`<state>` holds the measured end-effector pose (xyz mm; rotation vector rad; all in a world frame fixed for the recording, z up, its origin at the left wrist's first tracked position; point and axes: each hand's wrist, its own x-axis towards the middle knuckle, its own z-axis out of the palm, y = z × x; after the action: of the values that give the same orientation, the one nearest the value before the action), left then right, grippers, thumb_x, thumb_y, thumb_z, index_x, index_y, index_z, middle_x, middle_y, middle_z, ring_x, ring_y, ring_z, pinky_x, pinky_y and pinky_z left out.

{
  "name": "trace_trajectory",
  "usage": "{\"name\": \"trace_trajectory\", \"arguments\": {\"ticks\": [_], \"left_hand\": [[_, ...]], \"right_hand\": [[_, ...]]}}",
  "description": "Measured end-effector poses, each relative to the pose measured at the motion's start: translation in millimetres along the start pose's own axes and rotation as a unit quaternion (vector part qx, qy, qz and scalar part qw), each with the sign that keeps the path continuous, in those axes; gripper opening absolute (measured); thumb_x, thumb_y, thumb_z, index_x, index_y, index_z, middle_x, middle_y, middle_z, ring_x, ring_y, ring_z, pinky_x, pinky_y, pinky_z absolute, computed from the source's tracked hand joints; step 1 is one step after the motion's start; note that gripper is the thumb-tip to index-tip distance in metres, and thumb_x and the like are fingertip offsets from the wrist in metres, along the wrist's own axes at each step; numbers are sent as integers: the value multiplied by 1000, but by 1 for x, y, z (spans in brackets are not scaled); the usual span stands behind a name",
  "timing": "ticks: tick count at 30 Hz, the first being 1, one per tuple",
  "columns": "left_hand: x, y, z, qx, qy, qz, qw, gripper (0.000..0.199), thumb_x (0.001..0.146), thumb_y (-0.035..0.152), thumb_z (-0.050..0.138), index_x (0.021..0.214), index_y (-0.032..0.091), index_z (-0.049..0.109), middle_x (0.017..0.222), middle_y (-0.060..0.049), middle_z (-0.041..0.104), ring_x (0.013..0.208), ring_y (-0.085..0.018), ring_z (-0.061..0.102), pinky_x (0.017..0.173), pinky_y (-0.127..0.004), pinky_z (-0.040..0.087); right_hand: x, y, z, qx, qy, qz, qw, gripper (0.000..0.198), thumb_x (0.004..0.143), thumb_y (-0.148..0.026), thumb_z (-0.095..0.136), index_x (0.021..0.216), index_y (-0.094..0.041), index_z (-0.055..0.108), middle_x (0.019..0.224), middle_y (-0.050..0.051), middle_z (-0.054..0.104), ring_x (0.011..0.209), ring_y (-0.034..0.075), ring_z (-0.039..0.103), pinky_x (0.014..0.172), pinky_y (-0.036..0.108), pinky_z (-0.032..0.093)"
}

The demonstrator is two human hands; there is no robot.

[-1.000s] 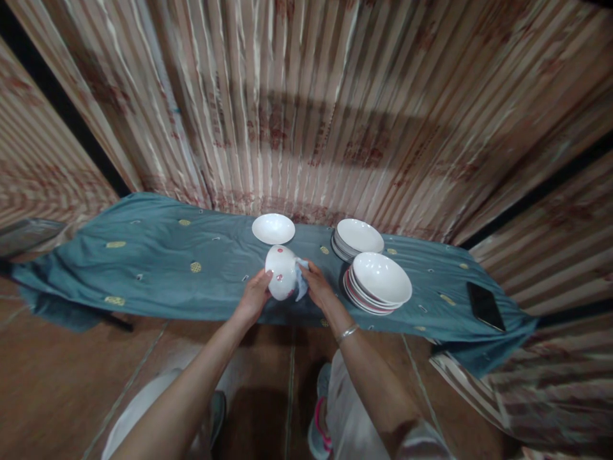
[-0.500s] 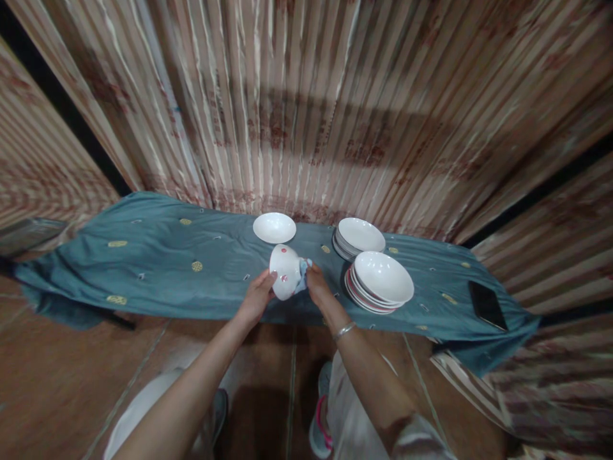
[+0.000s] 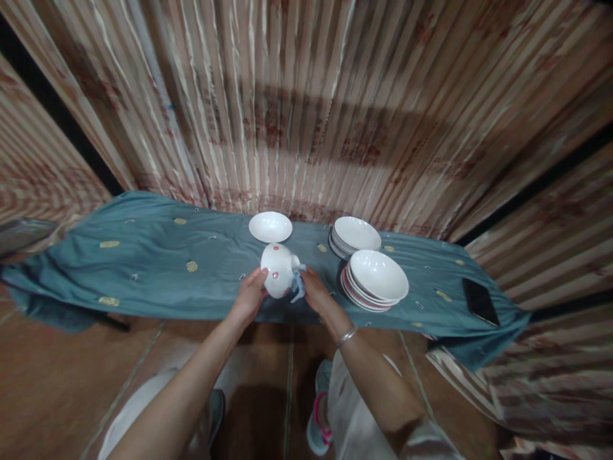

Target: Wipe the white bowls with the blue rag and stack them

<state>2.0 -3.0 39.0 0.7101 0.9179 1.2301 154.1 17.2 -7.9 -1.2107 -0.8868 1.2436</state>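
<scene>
A white bowl with small red patterns is tipped on its side above the near part of the table, its foot turned to the right. My left hand grips it at the rim, thumb on the outer wall. In my right hand a light blue cloth is pinched against the bowl's foot, and one end hangs down. Just behind the bowl lies a shallow white dish. The bowl's inside faces away to the left and is hidden.
To the right stand a stack of white bowls with red-edged ones below and, behind it, a stack of white plates. A black phone lies near the right end of the table's green cloth. A pleated curtain hangs behind.
The blue cloth has shifted at the bowl's foot, uncovering more of it and hanging lower. Both hands stay on the same things; the whole view has slid slightly.
</scene>
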Motion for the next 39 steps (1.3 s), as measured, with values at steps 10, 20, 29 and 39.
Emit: {"name": "trace_trajectory", "arguments": {"ticks": [10, 20, 29, 39], "left_hand": [[0, 0, 5, 14, -22, 0, 1000, 49, 53, 49, 80, 83, 14, 66, 70, -3, 71, 59, -15, 60, 62, -27, 49], [2, -3, 1, 39, -51, 16, 998, 45, 59, 48, 76, 86, 14, 68, 62, 1, 65, 52, -11, 53, 54, -24, 45], [-3, -4, 2, 64, -72, 7, 995, 53, 61, 51, 74, 98, 13, 69, 77, -6, 72, 70, -19, 64, 61, -27, 49], [1, -20, -8, 182, -114, 51, 975, 48, 69, 53, 66, 96, 14, 72, 87, -7, 73, 84, -24, 64, 75, -31, 49]], "right_hand": [[-31, -44, -2, -307, 68, -256, 914, 50, 89, -34, 41, 134, -13, 43, 138, 15, 49, 129, 23, 45, 109, 41, 34], [-37, -33, 16, -480, -65, -351, 802, 53, 92, -23, 31, 143, -7, 30, 153, 19, 24, 144, 25, 19, 114, 49, 26], [-18, -33, 19, -433, 27, -271, 859, 48, 92, -22, 29, 133, -5, 47, 141, 19, 46, 135, 24, 39, 112, 40, 31], [20, -34, -6, -88, 43, -90, 991, 27, 72, -20, 47, 88, -20, 68, 81, -1, 70, 81, 17, 61, 75, 27, 48]]}}
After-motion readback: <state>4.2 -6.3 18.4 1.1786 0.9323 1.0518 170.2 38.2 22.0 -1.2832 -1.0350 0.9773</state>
